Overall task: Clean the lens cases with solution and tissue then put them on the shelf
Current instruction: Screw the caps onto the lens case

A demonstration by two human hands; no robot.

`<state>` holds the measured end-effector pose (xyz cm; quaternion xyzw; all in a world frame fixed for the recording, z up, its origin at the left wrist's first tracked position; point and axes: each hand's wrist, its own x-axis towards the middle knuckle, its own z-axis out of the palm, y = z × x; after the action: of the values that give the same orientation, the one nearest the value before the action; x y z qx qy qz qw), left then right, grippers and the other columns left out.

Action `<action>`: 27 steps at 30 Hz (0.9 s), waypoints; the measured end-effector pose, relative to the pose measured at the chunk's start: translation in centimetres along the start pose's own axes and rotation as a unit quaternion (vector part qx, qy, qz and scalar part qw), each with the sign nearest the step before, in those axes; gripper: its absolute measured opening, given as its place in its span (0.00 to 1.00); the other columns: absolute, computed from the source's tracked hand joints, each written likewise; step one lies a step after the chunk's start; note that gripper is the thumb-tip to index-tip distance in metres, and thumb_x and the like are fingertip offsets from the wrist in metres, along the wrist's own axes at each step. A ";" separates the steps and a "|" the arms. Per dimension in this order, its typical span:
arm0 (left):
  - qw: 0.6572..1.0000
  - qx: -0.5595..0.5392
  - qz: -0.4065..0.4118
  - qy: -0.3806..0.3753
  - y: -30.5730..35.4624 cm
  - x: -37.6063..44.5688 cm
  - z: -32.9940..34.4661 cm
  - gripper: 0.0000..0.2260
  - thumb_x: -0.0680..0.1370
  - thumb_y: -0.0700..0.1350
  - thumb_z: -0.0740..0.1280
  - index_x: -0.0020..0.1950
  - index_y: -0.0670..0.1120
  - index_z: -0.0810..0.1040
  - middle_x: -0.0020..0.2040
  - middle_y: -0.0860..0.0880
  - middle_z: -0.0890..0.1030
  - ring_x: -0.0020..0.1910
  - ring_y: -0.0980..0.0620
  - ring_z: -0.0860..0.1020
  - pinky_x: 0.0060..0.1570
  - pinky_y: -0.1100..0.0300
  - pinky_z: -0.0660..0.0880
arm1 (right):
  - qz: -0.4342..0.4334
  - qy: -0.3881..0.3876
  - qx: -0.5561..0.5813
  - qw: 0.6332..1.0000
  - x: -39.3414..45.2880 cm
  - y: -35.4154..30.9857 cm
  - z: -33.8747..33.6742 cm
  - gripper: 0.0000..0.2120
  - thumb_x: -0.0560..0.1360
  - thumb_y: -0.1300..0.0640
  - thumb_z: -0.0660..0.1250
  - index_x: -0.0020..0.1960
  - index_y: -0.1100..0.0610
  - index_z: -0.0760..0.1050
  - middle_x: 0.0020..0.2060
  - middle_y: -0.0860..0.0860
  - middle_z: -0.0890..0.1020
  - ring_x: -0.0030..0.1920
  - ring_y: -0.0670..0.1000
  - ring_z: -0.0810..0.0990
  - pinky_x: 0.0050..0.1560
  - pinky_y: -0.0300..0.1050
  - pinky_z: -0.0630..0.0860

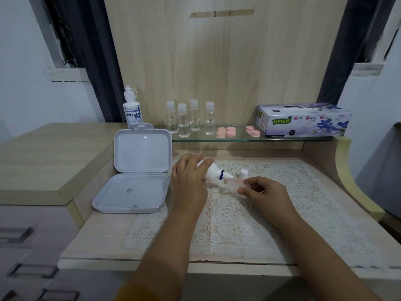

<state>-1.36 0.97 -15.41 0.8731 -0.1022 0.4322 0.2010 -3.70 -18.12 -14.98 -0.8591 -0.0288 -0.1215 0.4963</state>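
Pale wood counter under me, lace mat [238, 216] across its middle, glass shelf [249, 140] along the back edge. My left hand [188, 181] grips a solution bottle [213, 171] tipped on its side, nozzle aimed at the clear lens case [235, 184] that my right hand [263, 192] pinches near the mat's back edge. I judge this the wetting step. Next I need a gentle squeeze, then a tissue from the box [303, 120] at the shelf's right end, beside the pink cases [226, 131].

Two bare forearms showing, no watch or rings visible; left hand [188, 181] and right hand [263, 193] ungloved; mustard-yellow fabric sleeve edge [128, 293] peeking at left arm's lower end.
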 end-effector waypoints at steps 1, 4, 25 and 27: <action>1.000 0.000 0.001 0.000 0.0 0.0 0.0 0.27 0.60 0.29 0.74 0.55 0.50 0.80 0.53 0.51 0.79 0.57 0.45 0.73 0.53 0.48 0.70 | 0.001 0.000 0.001 1.000 0.0 0.0 0.0 0.11 0.71 0.53 0.74 0.53 0.52 0.81 0.42 0.45 0.81 0.41 0.41 0.78 0.36 0.27 0.71; 1.000 0.005 0.005 -0.002 0.0 0.0 0.0 0.27 0.60 0.30 0.75 0.55 0.50 0.80 0.54 0.51 0.79 0.57 0.47 0.73 0.54 0.49 0.70 | 0.001 0.002 0.002 1.000 0.1 0.1 0.1 0.12 0.71 0.53 0.74 0.53 0.52 0.81 0.41 0.45 0.81 0.41 0.41 0.78 0.36 0.26 0.71; 0.999 -0.011 -0.031 -0.036 -0.2 0.0 0.4 0.25 0.63 0.34 0.76 0.56 0.50 0.80 0.52 0.51 0.80 0.55 0.47 0.72 0.51 0.51 0.70 | -0.001 0.003 0.006 1.000 0.0 0.1 0.0 0.13 0.71 0.53 0.74 0.55 0.53 0.81 0.42 0.45 0.81 0.42 0.41 0.78 0.36 0.26 0.70; 0.999 -0.025 -0.034 -0.032 0.0 0.0 0.4 0.25 0.62 0.34 0.77 0.57 0.49 0.80 0.52 0.51 0.80 0.54 0.46 0.73 0.50 0.52 0.70 | 0.001 0.001 0.008 1.000 0.0 0.2 0.1 0.14 0.70 0.52 0.74 0.55 0.54 0.81 0.42 0.46 0.81 0.43 0.41 0.78 0.38 0.28 0.70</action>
<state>-1.09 0.81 -15.64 0.8840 -0.0895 0.3944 0.2343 -3.68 -18.16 -15.16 -0.8549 -0.0285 -0.1220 0.5034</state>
